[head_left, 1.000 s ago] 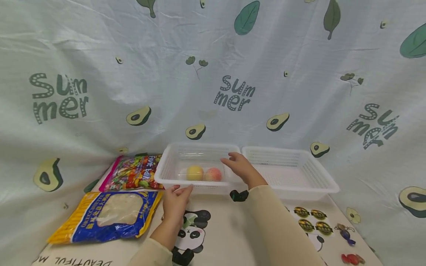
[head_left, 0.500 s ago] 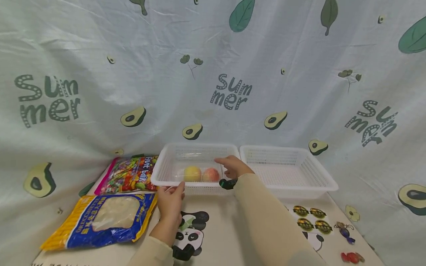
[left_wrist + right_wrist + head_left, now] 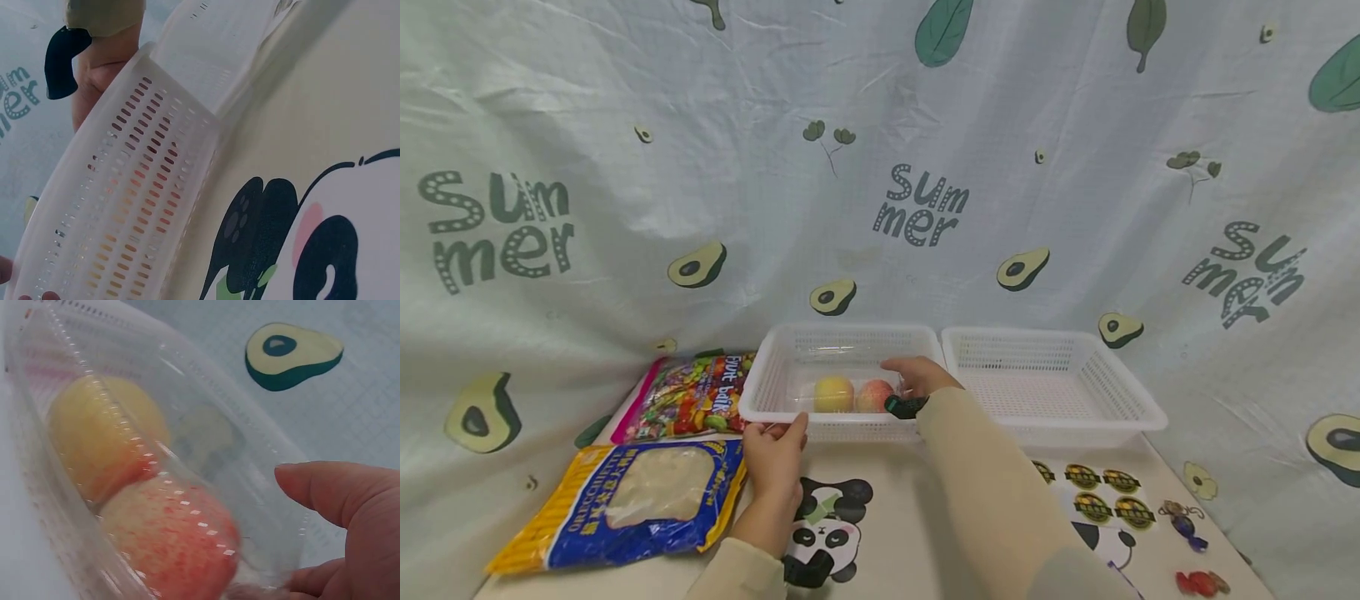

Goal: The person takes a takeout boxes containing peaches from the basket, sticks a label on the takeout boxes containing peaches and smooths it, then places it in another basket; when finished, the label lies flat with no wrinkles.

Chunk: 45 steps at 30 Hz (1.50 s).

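Observation:
My left hand holds the front left rim of a white perforated plastic basket, with the thumb on the rim. Inside lies a clear plastic fruit box with a yellow peach and a pinkish-red peach. My right hand reaches into the basket's right end. In the right wrist view its extended digit meets the box's edge, and the other fingers grip the near end, partly hidden behind the plastic. Only fingertips of the left hand show in the left wrist view.
A second white basket stands close on the right. On the left lie a fruit candy bag and a blue-yellow orecchiette bag. Two wrapped candies, one red and one blue, lie at the table's right edge.
My right hand has moved left and down onto the box's right end. The left hand has shifted slightly left along the basket's front rim. The peaches stay in the box.

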Available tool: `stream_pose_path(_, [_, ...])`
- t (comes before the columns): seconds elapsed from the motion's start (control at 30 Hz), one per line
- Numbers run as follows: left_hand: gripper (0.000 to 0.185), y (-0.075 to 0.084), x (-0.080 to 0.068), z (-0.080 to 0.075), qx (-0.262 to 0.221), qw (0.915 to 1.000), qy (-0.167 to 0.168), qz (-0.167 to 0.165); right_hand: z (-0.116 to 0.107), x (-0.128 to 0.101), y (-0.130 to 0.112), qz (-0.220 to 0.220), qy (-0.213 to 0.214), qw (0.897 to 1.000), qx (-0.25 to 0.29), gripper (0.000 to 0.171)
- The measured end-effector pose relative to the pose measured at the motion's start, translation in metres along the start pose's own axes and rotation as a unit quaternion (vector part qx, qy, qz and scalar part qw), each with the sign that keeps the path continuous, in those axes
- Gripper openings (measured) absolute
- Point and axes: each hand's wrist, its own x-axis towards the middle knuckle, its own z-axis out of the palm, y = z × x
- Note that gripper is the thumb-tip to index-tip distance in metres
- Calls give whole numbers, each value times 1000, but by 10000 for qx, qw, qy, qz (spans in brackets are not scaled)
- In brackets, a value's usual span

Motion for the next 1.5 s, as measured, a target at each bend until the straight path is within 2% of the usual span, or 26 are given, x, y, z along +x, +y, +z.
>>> stream_pose_path(0.1, [66,0,0,0,-5,10000,-15,-23,5,5,3,19,-120,9999,27,73])
stream_pose_path(0.33, [66,0,0,0,-7,10000,-44,-4,5,8,5,-274,-175,9993,-176,63])
stream_pose_path(0.43, [67,0,0,0,-14,10000,-79,-1,4,7,3,-211,-189,9996,9,59])
stream_pose_path(0.63, [67,1,0,-1,-30,10000,-84,14,5,7,1,-202,-248,9983,482,60])
stream_pose_path(0.87, [67,1,1,0,-1,10000,-32,27,2,6,0,-200,-325,9983,434,63])
stream_pose_path(1.0, [67,0,2,-1,-13,10000,-40,-11,-1,0,-3,-224,-342,9981,453,62])
stream_pose_path(1.23, [64,2,2,-2,-75,9999,-67,-39,-10,-12,-9,-170,-359,9955,866,60])
stream_pose_path(1.5, [58,4,1,-3,-68,9999,-43,-99,-20,-29,-15,-485,-233,9958,740,56])
